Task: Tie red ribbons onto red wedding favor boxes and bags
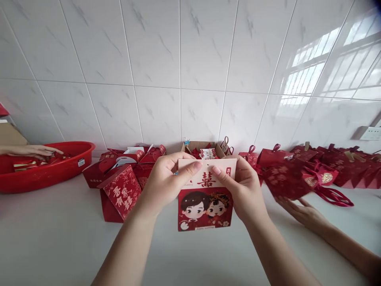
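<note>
A red and cream card box (pixel 205 202) with two cartoon figures and a small hole near its top edge is held up in front of me. My left hand (pixel 169 178) grips its upper left corner, thumb on the front face. On the other side, my right hand (pixel 241 182) pinches the upper right part, its thumb close to the hole. The fingers behind the card are mostly hidden. Directly behind it stands a cardboard box (pixel 195 147) with red items inside.
Red gift boxes (pixel 122 194) stand left of centre. A red basin (pixel 80 151) is at the far left, with another person's hand (pixel 35 151) in it. Another person's hand (pixel 303 214) touches a dark red box (pixel 282 178) at right, near more boxes (pixel 351 171). A tiled wall (pixel 157 47) rises behind.
</note>
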`<action>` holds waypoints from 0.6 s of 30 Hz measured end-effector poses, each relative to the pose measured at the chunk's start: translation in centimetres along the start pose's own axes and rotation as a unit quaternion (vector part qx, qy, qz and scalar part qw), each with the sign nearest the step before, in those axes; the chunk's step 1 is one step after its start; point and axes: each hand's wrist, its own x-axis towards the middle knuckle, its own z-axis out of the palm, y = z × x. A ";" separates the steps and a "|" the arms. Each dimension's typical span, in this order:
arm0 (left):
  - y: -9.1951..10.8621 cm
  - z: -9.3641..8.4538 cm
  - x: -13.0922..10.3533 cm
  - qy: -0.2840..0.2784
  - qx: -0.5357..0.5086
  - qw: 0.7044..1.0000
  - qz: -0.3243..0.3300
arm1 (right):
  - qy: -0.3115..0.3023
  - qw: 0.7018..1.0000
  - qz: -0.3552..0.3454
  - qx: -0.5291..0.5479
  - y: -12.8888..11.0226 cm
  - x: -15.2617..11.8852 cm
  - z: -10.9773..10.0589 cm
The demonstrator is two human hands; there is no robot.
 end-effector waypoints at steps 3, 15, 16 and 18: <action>-0.1 1.0 0.1 0.003 -0.051 0.999 -0.011 | -0.004 0.999 0.023 0.045 0.2 -0.1 0.1; 0.8 -7.0 -1.2 -0.192 -0.064 0.979 -0.014 | 0.052 0.896 -0.197 -0.395 1.3 3.2 -3.6; 0.9 -7.8 -1.4 -0.247 -0.070 0.967 -0.003 | 0.026 0.851 -0.179 -0.492 1.9 3.7 -4.0; 0.9 -8.0 -1.5 -0.291 0.002 0.956 -0.024 | -0.087 0.762 -0.090 -0.636 3.2 4.2 -4.7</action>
